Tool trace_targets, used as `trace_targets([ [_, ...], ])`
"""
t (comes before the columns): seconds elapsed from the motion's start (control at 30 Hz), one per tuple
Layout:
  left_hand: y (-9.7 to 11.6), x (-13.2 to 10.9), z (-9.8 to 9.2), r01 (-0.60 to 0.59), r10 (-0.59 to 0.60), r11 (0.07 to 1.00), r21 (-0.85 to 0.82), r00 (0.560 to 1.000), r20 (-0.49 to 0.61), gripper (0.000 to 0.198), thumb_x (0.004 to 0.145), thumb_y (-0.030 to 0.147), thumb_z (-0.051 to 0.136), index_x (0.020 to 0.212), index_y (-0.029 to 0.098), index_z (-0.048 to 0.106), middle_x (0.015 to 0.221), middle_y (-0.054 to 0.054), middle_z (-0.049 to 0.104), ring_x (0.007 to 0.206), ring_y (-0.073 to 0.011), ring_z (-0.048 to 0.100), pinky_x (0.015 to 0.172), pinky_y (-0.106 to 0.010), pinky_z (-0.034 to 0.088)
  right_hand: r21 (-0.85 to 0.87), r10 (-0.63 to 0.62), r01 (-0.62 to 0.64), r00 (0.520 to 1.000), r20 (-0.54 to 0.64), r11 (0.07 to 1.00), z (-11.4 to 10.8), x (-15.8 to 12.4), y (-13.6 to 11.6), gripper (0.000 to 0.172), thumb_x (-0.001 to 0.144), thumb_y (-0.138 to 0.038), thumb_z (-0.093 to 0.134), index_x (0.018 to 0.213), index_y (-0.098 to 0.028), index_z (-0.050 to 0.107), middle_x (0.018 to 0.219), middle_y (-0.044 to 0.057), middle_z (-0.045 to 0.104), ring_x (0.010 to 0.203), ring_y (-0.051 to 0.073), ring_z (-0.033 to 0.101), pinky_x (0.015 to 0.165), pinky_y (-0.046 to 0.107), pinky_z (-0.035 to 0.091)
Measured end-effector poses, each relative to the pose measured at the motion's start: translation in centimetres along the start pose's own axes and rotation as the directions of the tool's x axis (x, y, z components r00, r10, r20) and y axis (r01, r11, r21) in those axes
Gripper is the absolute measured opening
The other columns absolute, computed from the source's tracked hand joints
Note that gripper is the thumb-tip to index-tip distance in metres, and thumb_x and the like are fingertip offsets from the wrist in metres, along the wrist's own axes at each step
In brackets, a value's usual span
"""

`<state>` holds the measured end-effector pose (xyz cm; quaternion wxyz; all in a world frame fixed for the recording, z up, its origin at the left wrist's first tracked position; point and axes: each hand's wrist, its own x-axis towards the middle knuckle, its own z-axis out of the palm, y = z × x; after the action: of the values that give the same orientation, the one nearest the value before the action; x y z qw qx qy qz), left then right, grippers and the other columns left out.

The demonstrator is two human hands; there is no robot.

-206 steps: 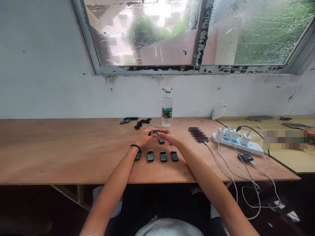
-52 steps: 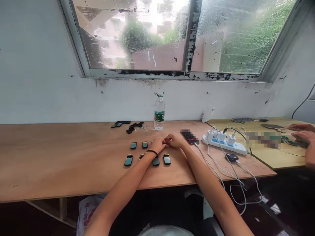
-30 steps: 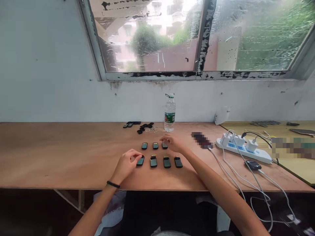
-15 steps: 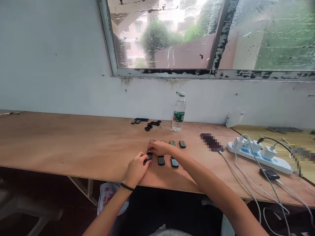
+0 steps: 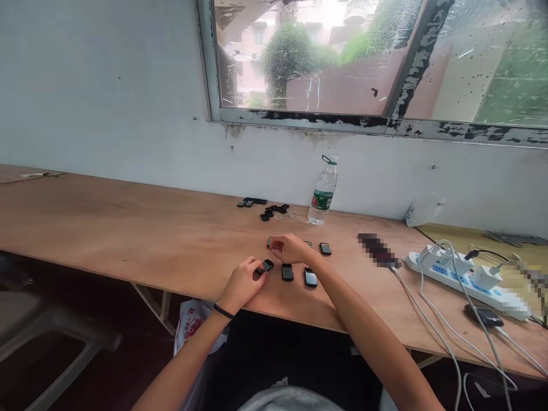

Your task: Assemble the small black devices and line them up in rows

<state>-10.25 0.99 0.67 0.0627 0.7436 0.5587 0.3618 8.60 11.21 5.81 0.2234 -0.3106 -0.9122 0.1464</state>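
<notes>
My left hand [image 5: 244,281] rests near the table's front edge, thumb and fingers closed on a small black device with a grey screen [image 5: 268,266], which lies at a slant. Just beyond it, my right hand [image 5: 289,249] hovers with its fingers curled and close together; what they hold, if anything, is too small to make out. Under and beside that hand, part of another small device [image 5: 269,242] shows. Two more lie nearer me, a dark-screened device [image 5: 287,272] and a bright-screened device [image 5: 310,277]. Farther right is another device [image 5: 325,249].
Toward the wall lie a heap of black parts [image 5: 274,211], small metal pieces [image 5: 284,216] and more devices [image 5: 245,203]. A water bottle [image 5: 322,194] stands behind. On the right are a white power strip [image 5: 471,285], trailing cables [image 5: 422,319] and a black gadget [image 5: 483,315].
My right hand has lifted away from the device that my left hand holds and moved slightly farther back. That device now lies more slanted. The whole view has shifted and tilted.
</notes>
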Motion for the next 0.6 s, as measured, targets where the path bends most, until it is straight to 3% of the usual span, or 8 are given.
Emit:
trace_targets([
  [0.07,0.1,0.0,-0.2,0.006,-0.005,1.0,-0.004,1.0,0.011,0.009,0.086,0.017,0.061,0.078,0.021,0.064,0.09,-0.003,0.066,0.081,-0.0189,0.065,0.072,-0.029,0.047,0.097,0.015,-0.012,0.999,-0.033,0.995,-0.1,-0.2,-0.6,0.012,0.08,-0.01,0.061,0.088,-0.017,0.066,0.076,0.0,0.066,0.064,0.012,0.052,0.058,0.023,0.036],
  [0.17,0.2,0.0,-0.3,0.015,-0.015,1.0,-0.007,1.0,0.024,0.011,0.084,0.014,0.06,0.075,0.021,0.063,0.088,-0.002,0.065,0.077,-0.0174,0.063,0.069,-0.028,0.045,0.172,0.053,-0.055,0.998,0.013,0.984,0.4,-0.3,-1.0,0.007,0.082,-0.011,0.062,0.084,-0.016,0.067,0.075,0.001,0.067,0.065,0.013,0.055,0.057,0.023,0.038],
  [0.4,-0.4,0.0,0.2,0.002,-0.002,0.999,-0.04,1.0,0.022,0.01,0.083,0.015,0.062,0.075,0.02,0.064,0.09,-0.002,0.065,0.078,-0.0165,0.063,0.069,-0.027,0.046,0.127,0.05,-0.061,0.995,0.081,0.99,1.8,-0.1,-0.9,0.007,0.083,-0.012,0.068,0.078,-0.016,0.071,0.068,0.0,0.062,0.061,0.012,0.049,0.056,0.025,0.035],
  [0.6,-0.1,0.0,0.1,0.024,-0.023,1.0,-0.006,0.999,0.03,0.01,0.084,0.015,0.062,0.075,0.02,0.064,0.09,-0.003,0.066,0.076,-0.0162,0.063,0.068,-0.027,0.045,0.082,0.081,-0.088,0.993,0.088,0.993,1.3,-0.2,-1.2,0.044,0.095,-0.026,0.057,0.054,-0.018,0.044,0.052,-0.005,0.032,0.052,0.011,0.023,0.05,0.029,0.021],
])
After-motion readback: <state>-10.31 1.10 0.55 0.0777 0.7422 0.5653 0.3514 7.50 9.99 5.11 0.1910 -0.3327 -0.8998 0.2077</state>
